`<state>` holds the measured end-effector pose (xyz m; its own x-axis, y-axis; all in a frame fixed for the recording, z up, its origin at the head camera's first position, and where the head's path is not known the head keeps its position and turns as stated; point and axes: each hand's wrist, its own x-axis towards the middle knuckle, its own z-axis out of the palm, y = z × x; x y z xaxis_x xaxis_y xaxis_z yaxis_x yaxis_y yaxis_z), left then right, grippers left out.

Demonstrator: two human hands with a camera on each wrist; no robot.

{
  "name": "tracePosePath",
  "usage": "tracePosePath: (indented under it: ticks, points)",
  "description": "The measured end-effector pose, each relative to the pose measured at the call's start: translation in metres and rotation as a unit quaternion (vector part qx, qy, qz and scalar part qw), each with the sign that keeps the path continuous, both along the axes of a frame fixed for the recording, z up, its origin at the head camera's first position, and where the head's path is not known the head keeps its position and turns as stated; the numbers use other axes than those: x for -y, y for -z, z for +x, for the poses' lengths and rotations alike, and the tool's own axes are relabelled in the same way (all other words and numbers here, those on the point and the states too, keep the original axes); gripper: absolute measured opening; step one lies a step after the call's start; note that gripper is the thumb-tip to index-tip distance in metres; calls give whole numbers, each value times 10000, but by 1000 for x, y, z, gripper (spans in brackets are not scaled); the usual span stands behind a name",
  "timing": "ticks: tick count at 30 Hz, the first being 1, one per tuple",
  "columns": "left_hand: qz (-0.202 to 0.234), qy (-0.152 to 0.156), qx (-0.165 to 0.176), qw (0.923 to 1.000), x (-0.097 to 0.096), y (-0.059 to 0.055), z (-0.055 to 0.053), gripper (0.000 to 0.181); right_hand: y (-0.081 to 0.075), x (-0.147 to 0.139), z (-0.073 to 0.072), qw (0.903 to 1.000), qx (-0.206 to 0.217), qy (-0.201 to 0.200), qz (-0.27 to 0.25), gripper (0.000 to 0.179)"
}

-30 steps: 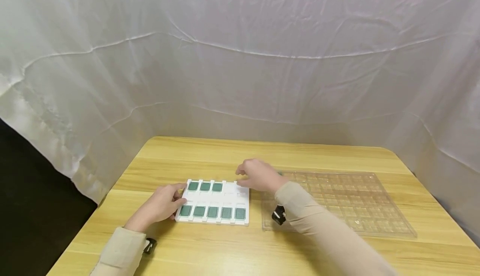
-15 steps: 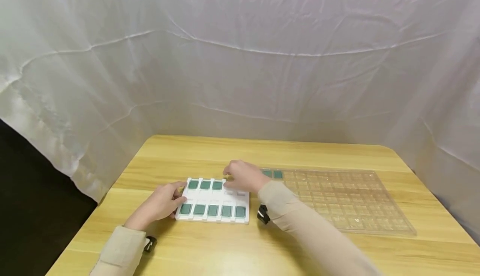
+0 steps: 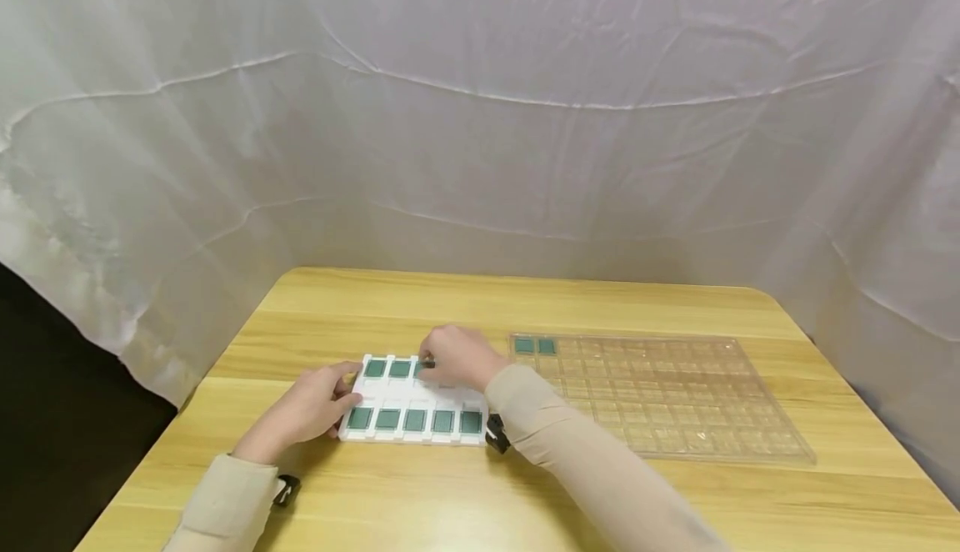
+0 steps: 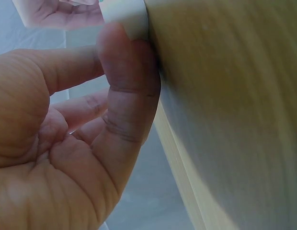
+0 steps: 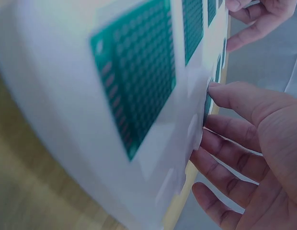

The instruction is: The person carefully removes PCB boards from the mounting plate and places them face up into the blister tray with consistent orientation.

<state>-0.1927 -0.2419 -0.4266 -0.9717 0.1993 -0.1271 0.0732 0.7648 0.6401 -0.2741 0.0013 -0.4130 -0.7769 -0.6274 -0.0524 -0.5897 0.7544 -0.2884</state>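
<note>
A white slotted tray lies on the table, with green perforated circuit boards in its front and back rows. My left hand holds the tray's left edge between thumb and fingers; the left wrist view shows its fingers against that edge. Over the back row, my right hand pinches the third circuit board by its edges, thumb on one side and fingers on the other. The hand partly hides this board. Right of the tray lies a clear compartment tray with two circuit boards in its back left corner.
The wooden table carries both trays, with a narrow gap between them. Pale cloth hangs behind the table and at its sides. A black area shows at the left.
My right hand has moved left from the gap between the trays to the third board and now pinches it. The left hand stays at the white tray's edge. The view has shifted slightly.
</note>
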Motion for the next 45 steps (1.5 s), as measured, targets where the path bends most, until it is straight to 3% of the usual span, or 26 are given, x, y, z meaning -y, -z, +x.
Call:
tracePosePath:
  ticks: [7,17,32,45]
  points:
    - [-34,58,-34,10000,0,0,1,58,-2,3,3,9999,-18,88,69,17]
    - [-112,44,-23,9999,1,-3,-1,58,-1,4,3,9996,-130,266,-28,26]
    - [-90,101,-110,9998,2,0,1,58,1,10,8,9990,-285,305,129,12]
    - [-141,117,-128,9998,1,0,-2,57,1,10,11,9982,-442,380,168,17]
